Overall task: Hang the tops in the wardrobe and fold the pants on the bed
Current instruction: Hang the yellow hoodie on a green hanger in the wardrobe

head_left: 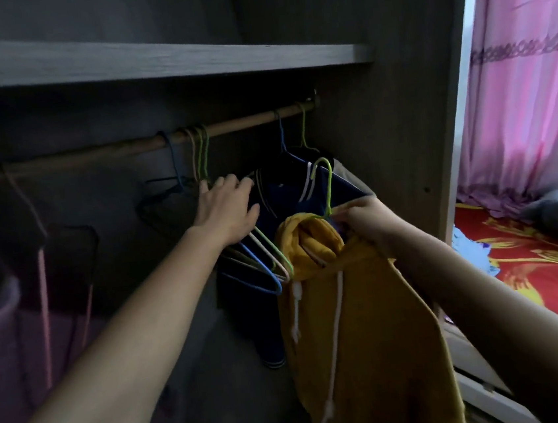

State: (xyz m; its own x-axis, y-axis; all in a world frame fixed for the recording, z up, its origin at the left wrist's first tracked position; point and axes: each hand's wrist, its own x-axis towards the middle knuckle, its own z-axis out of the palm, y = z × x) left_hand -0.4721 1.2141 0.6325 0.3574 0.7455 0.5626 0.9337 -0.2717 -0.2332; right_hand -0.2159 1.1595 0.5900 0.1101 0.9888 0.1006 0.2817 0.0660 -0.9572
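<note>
A mustard-yellow hoodie (pixel 365 323) with white drawstrings hangs on a green wire hanger (pixel 328 185). My right hand (pixel 362 218) pinches that hanger at its neck, below the wooden wardrobe rail (pixel 99 152). My left hand (pixel 227 208) reaches with straight fingers into a bunch of empty wire hangers (pixel 262 258) on the rail and touches them. A navy top with striped collar (pixel 289 196) hangs on a blue hanger between my hands, with another dark top behind it.
A shelf (pixel 151 61) runs above the rail. A pink garment (pixel 14 328) hangs at the far left. The wardrobe's side panel (pixel 410 128) stands right of the tops. Beyond it lies the bed (pixel 535 274) with a red patterned cover, loose clothes and pink curtains (pixel 525 82).
</note>
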